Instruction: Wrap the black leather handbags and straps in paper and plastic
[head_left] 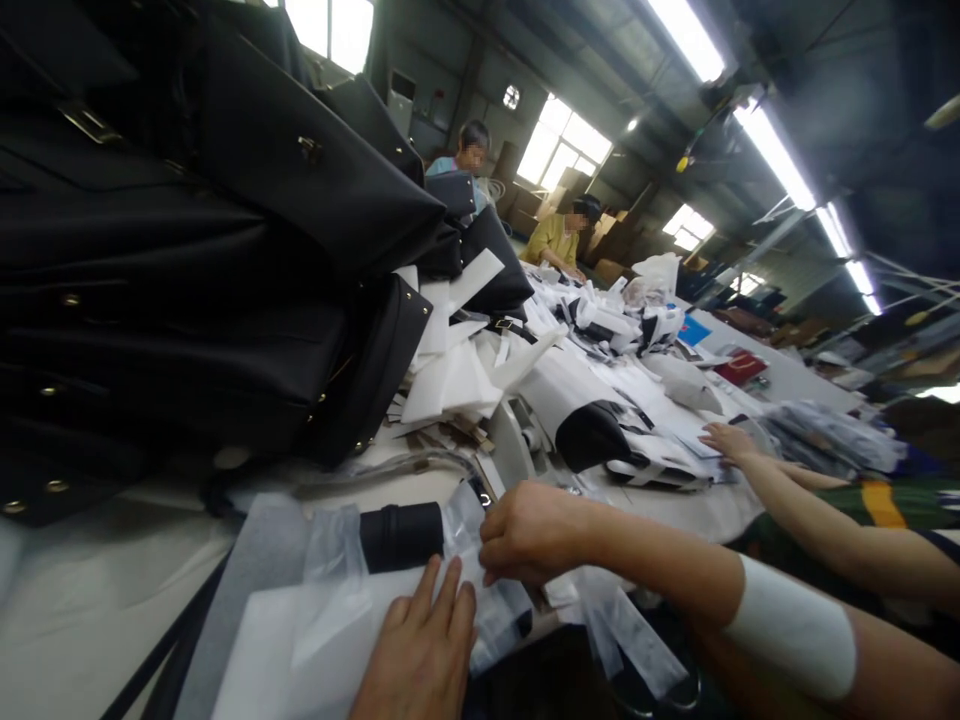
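L hand (420, 645) is lying open on clear plastic film (491, 625); R hand (529, 530) is resting there w/ fingers curled, can't tell if gripping. Blk strap (401, 535) is lying just past L fingertips.

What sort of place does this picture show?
Probably a workshop where bags are made or packed: black bags with metal fittings are heaped at the left, white sheets lie piled, and strip lights hang overhead.

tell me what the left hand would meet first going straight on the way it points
The left hand would probably first meet the clear plastic just right of the black piece; depth is unclear.
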